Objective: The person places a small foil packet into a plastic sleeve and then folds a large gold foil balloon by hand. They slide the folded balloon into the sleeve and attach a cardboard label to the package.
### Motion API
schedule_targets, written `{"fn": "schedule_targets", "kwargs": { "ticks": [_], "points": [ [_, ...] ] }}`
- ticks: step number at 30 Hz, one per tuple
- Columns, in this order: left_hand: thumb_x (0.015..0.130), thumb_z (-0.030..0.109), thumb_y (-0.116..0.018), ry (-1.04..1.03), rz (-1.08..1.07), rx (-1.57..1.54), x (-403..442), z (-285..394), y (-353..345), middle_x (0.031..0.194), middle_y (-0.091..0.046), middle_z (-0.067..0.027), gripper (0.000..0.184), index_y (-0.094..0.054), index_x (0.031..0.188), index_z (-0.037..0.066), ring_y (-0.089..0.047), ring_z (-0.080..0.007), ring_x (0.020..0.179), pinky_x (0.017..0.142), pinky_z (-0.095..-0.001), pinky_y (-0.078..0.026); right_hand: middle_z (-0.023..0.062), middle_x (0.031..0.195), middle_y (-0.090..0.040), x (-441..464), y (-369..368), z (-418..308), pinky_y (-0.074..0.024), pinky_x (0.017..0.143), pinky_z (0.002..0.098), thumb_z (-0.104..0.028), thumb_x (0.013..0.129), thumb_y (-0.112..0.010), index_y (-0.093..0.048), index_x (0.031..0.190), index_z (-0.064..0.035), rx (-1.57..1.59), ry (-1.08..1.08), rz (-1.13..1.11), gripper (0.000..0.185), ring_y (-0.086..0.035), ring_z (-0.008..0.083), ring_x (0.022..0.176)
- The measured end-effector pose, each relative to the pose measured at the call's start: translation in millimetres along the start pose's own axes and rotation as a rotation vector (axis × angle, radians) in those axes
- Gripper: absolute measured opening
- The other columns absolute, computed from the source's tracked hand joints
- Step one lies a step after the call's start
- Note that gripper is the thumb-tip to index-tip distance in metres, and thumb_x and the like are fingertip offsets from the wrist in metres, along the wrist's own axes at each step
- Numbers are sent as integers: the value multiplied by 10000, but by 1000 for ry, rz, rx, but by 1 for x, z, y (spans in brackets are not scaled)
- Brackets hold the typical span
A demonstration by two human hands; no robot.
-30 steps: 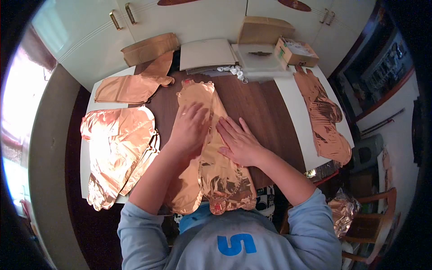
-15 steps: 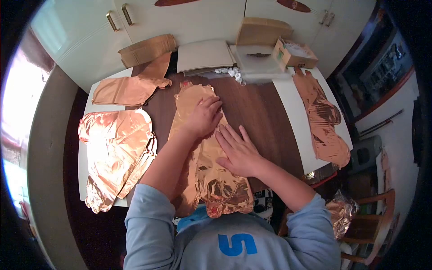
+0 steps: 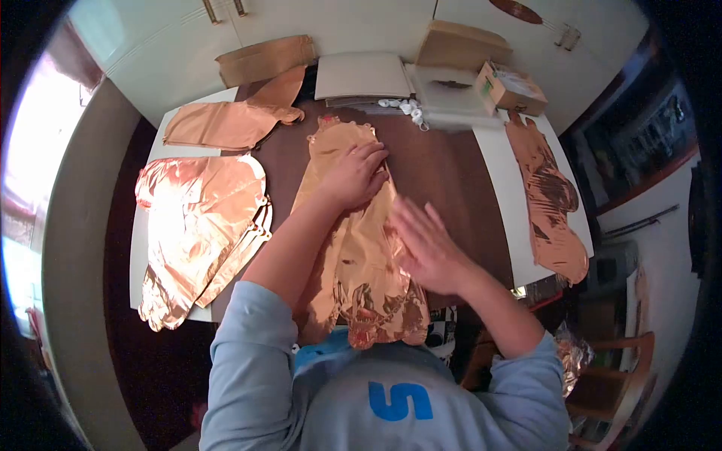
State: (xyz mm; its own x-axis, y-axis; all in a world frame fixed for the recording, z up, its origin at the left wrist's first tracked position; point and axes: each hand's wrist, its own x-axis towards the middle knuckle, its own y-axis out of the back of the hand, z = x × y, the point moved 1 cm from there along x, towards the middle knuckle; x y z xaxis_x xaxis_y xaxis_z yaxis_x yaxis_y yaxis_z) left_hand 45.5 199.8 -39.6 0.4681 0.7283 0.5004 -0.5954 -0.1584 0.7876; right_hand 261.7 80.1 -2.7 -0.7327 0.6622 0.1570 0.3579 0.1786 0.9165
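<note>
A flat copper-coloured foil balloon (image 3: 361, 263) lies lengthwise in front of me, its lower end wrinkled and hanging over the table's near edge. My left hand (image 3: 361, 177) rests palm down on its upper part, the fingers lying across it toward its right edge. My right hand (image 3: 429, 244) is open beside the balloon's right edge, fingers stretched out and slightly blurred. Whether that hand touches the foil I cannot tell. At the balloon's far end is a small tab with a red mark (image 3: 326, 120).
More copper foil balloons lie flat: a stack (image 3: 203, 225) at left, another pile (image 3: 218, 124) behind it, and a shiny one (image 3: 545, 195) at right. Grey boards (image 3: 361, 75), white ribbon rolls (image 3: 406, 109) and a small carton (image 3: 513, 89) stand at the back. A wooden chair (image 3: 617, 376) is at lower right.
My right hand has lifted from the balloon's surface and moved right, to its edge. My left hand stays on the upper part. The whole view has shifted slightly.
</note>
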Motion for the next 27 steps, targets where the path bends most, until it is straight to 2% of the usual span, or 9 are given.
{"fn": "schedule_targets", "kwargs": {
  "ticks": [5, 11, 14, 16, 17, 19, 22, 25, 27],
  "points": [
    [909, 234, -627, -59, 0, 18, 2, -9, -5, 1327, -557, -210, 425, -579, 1259, -2, -517, -396, 1249, 1080, -467, -396, 205, 1606, -214, 17, -12, 12, -73, 1210, 542, -459, 982, -478, -260, 1518, 14, -130, -91, -130, 747, -164, 350, 1502],
    [877, 149, -673, 157, 370, -65, -23, 34, 48, 1312, -556, -209, 384, -603, 1219, -10, -545, -393, 1212, 1040, -436, -428, 195, 1611, -209, 16, -15, 9, -66, 1214, 533, -461, 975, -487, -262, 1523, 6, -172, -110, -173, 754, -149, 320, 1511],
    [872, 63, -673, 355, 367, -181, -96, 104, 115, 1087, -644, -177, 254, -634, 1108, -22, -628, -316, 1013, 892, -374, -485, 184, 1617, -202, 17, -15, 9, -67, 1214, 533, -454, 971, -491, -253, 1529, 1, -161, -116, -177, 758, -141, 311, 1515],
    [907, 48, -653, 555, 435, -130, -174, 143, 130, 845, -626, -79, 78, -639, 925, -26, -587, -156, 754, 697, -275, -464, 179, 1620, -197, 17, -12, 7, -69, 1213, 535, -446, 971, -492, -244, 1534, -3, -146, -118, -170, 759, -137, 309, 1516],
    [857, 41, -686, 655, 513, -114, -212, 158, 126, 725, -574, -71, 113, -588, 812, 10, -544, -187, 629, 594, -287, -436, 178, 1621, -194, 17, -11, 8, -69, 1213, 536, -445, 971, -493, -241, 1536, -4, -140, -111, -166, 759, -136, 309, 1516],
    [909, 87, -662, 960, 589, -344, -262, 192, 115, 732, -568, -28, 140, -569, 814, 45, -497, -128, 613, 579, -248, -399, 177, 1623, -188, 16, -11, 9, -69, 1212, 538, -441, 971, -493, -235, 1538, -6, -134, -100, -164, 760, -133, 308, 1517],
    [968, 219, -631, 1584, 498, -990, -291, 202, 94, 813, -635, -18, 183, -591, 893, 57, -588, -97, 684, 610, -244, -466, 179, 1625, -185, 16, -9, 8, -71, 1211, 541, -435, 972, -500, -244, 1538, -18, -104, -103, -161, 748, -137, 310, 1517],
    [980, 241, -617, 1457, 600, -1295, -274, 195, 92, 909, -676, -34, 206, -629, 989, 36, -643, -113, 760, 666, -266, -516, 179, 1624, -187, 16, -9, 9, -73, 1209, 545, -428, 972, -508, -258, 1539, -41, -106, -78, -160, 731, -145, 319, 1515],
    [975, 165, -618, 1204, 501, -1087, -258, 184, 98, 1016, -695, -61, 210, -633, 1107, 3, -669, -137, 862, 742, -287, -534, 180, 1624, -190, 14, -8, 9, -72, 1208, 546, -428, 972, -512, -262, 1540, -52, -116, -72, -164, 726, -149, 326, 1513]
  ]
}}
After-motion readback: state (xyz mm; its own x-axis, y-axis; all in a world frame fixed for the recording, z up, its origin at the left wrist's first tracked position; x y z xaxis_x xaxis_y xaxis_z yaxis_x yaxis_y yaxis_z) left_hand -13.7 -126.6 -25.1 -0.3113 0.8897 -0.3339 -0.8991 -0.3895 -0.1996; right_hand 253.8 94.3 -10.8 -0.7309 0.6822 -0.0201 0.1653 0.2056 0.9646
